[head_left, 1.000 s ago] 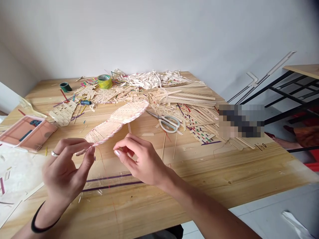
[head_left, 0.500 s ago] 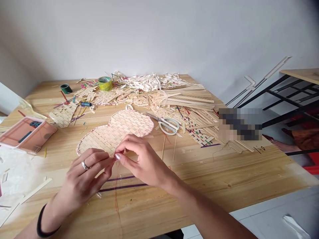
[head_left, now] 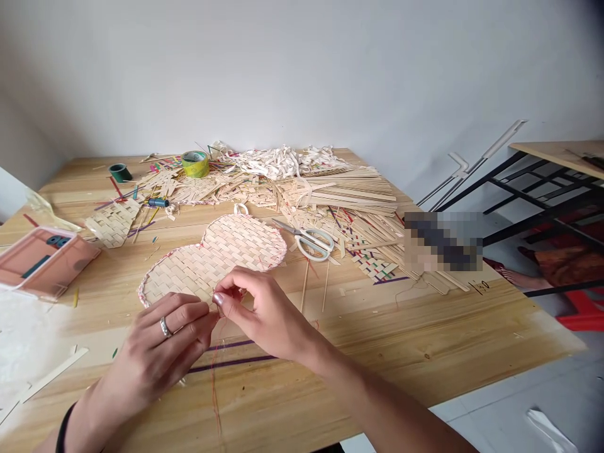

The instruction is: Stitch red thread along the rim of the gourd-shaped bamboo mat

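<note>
Left hand (head_left: 167, 336): gripping pale, two-lobed woven-strip panel (head_left: 186, 270)
Right hand (head_left: 259, 311): fingertips pinched, item hidden
Fine orange thread (head_left: 215, 393): best kept hanging free

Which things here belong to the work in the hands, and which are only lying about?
Seem part of the work:
woven piece, its near edge at the left hand and right hand
thread, hanging below the hands

Seem just lying about:
scissors, untouched beside the woven piece
tape
green roll
pink box
pale strips
</note>
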`<state>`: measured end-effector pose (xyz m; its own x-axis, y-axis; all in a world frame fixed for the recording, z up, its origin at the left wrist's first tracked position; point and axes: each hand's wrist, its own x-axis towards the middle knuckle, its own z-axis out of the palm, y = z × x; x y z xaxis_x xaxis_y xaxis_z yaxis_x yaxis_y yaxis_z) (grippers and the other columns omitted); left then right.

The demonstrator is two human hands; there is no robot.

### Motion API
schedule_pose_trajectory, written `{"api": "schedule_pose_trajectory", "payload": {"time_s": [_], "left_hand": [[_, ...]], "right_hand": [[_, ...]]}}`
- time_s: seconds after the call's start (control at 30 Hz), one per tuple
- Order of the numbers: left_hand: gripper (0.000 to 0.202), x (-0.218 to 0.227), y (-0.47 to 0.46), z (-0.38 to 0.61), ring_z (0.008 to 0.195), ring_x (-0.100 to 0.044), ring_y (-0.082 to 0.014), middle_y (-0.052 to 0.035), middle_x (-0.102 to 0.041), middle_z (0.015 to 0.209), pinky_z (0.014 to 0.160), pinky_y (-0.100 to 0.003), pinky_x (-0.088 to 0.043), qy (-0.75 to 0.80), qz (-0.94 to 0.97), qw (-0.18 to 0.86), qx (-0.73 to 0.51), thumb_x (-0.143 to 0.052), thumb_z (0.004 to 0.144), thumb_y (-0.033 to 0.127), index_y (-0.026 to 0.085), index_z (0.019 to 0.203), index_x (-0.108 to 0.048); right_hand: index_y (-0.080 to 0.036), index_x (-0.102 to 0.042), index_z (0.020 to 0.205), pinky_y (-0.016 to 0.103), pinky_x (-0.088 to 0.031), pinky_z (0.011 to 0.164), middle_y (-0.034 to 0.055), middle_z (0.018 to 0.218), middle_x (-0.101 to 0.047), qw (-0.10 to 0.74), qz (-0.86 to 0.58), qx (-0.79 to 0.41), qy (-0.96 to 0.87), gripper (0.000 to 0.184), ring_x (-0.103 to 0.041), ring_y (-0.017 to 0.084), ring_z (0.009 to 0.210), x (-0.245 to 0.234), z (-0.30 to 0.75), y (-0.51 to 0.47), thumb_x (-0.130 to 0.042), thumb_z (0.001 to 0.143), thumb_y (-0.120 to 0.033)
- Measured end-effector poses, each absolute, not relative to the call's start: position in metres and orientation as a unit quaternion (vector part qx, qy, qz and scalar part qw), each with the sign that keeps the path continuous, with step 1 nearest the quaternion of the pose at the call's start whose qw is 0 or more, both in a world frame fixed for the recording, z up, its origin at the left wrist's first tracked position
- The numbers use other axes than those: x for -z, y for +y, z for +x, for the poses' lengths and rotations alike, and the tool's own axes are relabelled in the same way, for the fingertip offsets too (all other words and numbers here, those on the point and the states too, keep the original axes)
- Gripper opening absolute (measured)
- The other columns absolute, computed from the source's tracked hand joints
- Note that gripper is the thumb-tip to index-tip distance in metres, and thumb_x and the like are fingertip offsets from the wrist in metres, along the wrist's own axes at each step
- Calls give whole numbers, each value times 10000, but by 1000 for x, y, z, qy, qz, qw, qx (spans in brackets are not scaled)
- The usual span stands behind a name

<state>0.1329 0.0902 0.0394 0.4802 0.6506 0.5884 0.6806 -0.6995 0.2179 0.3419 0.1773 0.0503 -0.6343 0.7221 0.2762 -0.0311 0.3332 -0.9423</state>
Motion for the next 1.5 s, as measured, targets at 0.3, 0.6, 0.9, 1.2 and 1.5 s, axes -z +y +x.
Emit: {"api": "schedule_pose_trajectory", "payload": {"time_s": [0.3, 0.6, 0.9, 1.2, 1.5], "left_hand": [[289, -40, 91, 133, 983, -665, -193, -98, -734, 1042, 813, -323, -552, -391, -857, 31, 335, -634, 988, -20, 111, 1242, -678], [278, -41, 90, 133, 936, -701, -189, -85, -751, 1035, 803, -318, -571, -402, -852, 42, 335, -629, 1000, 22, 156, 1237, -686], [265, -40, 91, 133, 952, -682, -190, -94, -747, 1041, 811, -319, -553, -395, -855, 31, 335, -639, 981, -6, 129, 1205, -688], [225, -42, 93, 136, 887, -697, -182, -70, -760, 987, 776, -316, -553, -397, -852, 34, 340, -660, 960, -4, 152, 1115, -707], [154, -47, 94, 139, 825, -688, -135, -33, -707, 971, 765, -255, -547, -453, -813, 54, 361, -691, 986, 72, 179, 1096, -706]], "right_hand": [[-183, -648, 906, 275, -489, 766, 10, 877, -680, 383, -226, -519, -730, 102, -621, 142, 831, -49, 342, 178, -621, 1004, -181], [-190, -646, 897, 268, -488, 749, 8, 872, -664, 396, -222, -515, -727, 117, -611, 139, 814, -49, 341, 177, -613, 1009, -184], [-180, -644, 869, 279, -466, 737, 3, 836, -663, 368, -235, -517, -736, 119, -594, 140, 783, -49, 342, 177, -632, 987, -174], [-193, -630, 807, 277, -463, 752, -16, 793, -639, 344, -222, -493, -768, 166, -579, 140, 771, -48, 342, 179, -654, 949, -111], [-190, -687, 899, 293, -495, 813, 12, 878, -665, 376, -213, -457, -778, 114, -619, 155, 858, -47, 343, 180, -657, 1001, -150]]}}
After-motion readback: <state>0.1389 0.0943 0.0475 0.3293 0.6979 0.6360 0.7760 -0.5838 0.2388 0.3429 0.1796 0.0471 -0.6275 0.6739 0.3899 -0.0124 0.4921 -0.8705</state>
